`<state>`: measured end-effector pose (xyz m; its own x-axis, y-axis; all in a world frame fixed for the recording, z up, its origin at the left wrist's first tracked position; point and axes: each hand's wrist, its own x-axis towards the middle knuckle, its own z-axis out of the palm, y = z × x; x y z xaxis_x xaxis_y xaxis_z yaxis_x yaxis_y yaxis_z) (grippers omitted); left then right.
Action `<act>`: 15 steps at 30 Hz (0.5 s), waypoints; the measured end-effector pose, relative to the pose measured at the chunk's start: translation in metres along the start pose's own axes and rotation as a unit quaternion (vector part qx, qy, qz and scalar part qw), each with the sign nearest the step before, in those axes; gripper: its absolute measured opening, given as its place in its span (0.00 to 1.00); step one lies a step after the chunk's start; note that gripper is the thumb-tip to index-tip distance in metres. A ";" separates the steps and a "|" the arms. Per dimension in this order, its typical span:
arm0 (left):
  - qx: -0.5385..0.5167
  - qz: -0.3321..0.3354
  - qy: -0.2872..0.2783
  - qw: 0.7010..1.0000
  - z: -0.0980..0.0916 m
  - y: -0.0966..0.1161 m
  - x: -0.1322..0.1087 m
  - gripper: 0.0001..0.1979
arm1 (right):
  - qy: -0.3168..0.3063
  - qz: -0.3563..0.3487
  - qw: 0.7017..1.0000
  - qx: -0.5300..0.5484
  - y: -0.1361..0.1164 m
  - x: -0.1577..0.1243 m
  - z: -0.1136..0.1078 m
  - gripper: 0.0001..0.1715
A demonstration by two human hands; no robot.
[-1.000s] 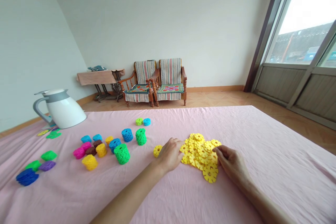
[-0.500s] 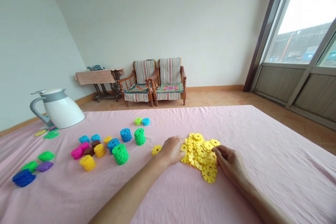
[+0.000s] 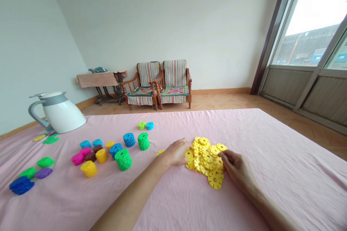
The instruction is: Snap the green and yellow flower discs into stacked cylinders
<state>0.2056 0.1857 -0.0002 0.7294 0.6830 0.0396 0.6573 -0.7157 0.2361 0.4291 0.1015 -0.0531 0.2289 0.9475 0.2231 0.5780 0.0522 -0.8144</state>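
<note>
A loose pile of yellow notched plastic discs [image 3: 202, 158], the interlocking snowflake kind, lies on the pink cloth between my two hands. My left hand [image 3: 177, 152] is at the pile's left edge, its fingers slightly apart and nothing visibly held. On the other side, my right hand [image 3: 235, 166] pinches the rim of a yellow disc [image 3: 221, 148] between thumb and fingertips. One more yellow disc [image 3: 160, 152] sits apart, partly covered by my left wrist. At the pile's near end another yellow disc [image 3: 215, 180] lies flat, its center hole showing.
Left of my hands stand stacks of discs: green [image 3: 123, 159], blue [image 3: 129, 139], yellow [image 3: 89, 169], pink [image 3: 78, 158], brown [image 3: 90, 156] and dark blue [image 3: 21, 185]. A white jug [image 3: 63, 113] stands at the far left. Two chairs [image 3: 175, 86] are beyond the table.
My left hand has shifted slightly left and its fingers have loosened, covering more of the separate yellow disc. The right hand keeps its pinch at the pile. The view has turned very slightly.
</note>
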 end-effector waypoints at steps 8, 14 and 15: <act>0.002 0.016 -0.055 0.998 -0.006 0.006 0.005 0.20 | 0.005 0.001 1.000 -0.002 -0.004 -0.001 -0.001 0.21; -0.014 0.030 0.011 0.999 -0.012 0.011 -0.010 0.17 | 0.004 -0.003 1.000 -0.016 -0.003 0.000 -0.001 0.21; -0.023 0.023 0.027 0.999 -0.017 0.011 -0.014 0.15 | 0.004 -0.003 1.000 -0.016 -0.003 0.000 -0.001 0.21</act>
<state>0.1994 0.1704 0.0189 0.7459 0.6580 0.1031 0.6138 -0.7393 0.2771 0.4278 0.1007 -0.0504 0.2310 0.9448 0.2323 0.6041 0.0479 -0.7954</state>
